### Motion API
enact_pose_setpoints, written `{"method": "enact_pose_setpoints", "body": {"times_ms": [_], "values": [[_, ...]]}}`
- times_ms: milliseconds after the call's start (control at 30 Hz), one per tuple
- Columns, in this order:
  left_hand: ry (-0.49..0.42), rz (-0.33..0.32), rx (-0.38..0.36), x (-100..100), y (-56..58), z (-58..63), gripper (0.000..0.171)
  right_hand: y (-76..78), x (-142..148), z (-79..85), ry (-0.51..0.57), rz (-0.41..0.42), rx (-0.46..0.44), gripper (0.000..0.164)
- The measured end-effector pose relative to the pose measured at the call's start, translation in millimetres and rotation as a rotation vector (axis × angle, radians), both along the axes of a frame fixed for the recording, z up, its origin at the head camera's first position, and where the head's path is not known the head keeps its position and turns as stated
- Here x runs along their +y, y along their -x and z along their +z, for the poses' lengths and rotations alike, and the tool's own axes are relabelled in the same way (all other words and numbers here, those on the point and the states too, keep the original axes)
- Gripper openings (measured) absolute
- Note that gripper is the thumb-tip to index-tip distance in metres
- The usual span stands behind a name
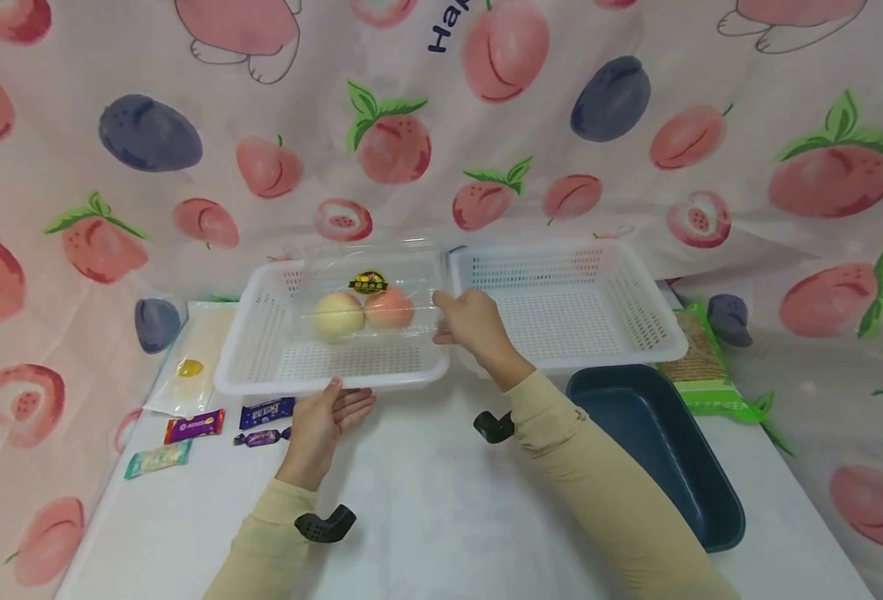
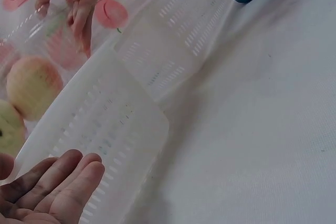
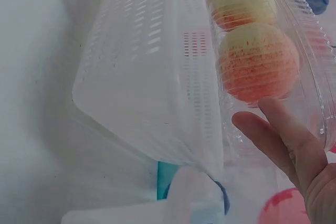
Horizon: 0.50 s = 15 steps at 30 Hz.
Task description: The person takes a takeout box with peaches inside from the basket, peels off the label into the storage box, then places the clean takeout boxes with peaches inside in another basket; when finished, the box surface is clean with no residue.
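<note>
A clear plastic fruit box (image 1: 426, 271) with a black-and-gold label is over the left white basket (image 1: 242, 346). Inside it sit two round yellow-and-red fruits (image 3: 257, 64) that look like peaches. At the box's right end, my right hand (image 1: 475, 327) holds it, thumb near the upper edge and fingers lower down. My left hand (image 1: 320, 429) is at the basket's front wall, palm up, its fingers straight and right beside the slotted side (image 2: 113, 116). Nothing lies in the left palm.
A second white basket (image 1: 561, 362) stands beside the first. A dark blue tray (image 1: 659, 450) lies by my right forearm, near a green-edged bag (image 1: 704, 367). On the left are a clear packet (image 1: 197, 350) and several wrapped snacks (image 1: 194, 426). A printed curtain (image 1: 426, 192) hangs behind.
</note>
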<state>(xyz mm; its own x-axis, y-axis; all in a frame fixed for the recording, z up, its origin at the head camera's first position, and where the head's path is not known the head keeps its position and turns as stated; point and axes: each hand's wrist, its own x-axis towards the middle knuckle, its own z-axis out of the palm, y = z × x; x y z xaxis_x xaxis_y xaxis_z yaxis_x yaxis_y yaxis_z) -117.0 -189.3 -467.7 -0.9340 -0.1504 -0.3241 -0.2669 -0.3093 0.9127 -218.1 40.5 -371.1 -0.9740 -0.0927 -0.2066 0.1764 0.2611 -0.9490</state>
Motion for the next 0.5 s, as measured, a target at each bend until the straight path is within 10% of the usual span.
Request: {"method": "enact_pose_setpoints", "body": {"times_ms": [500], "values": [[0.023,-0.019,-0.001,-1,-0.9,2.9,0.051,-39.6,44,15.2,-0.063,-0.003,0.001,0.034]]}}
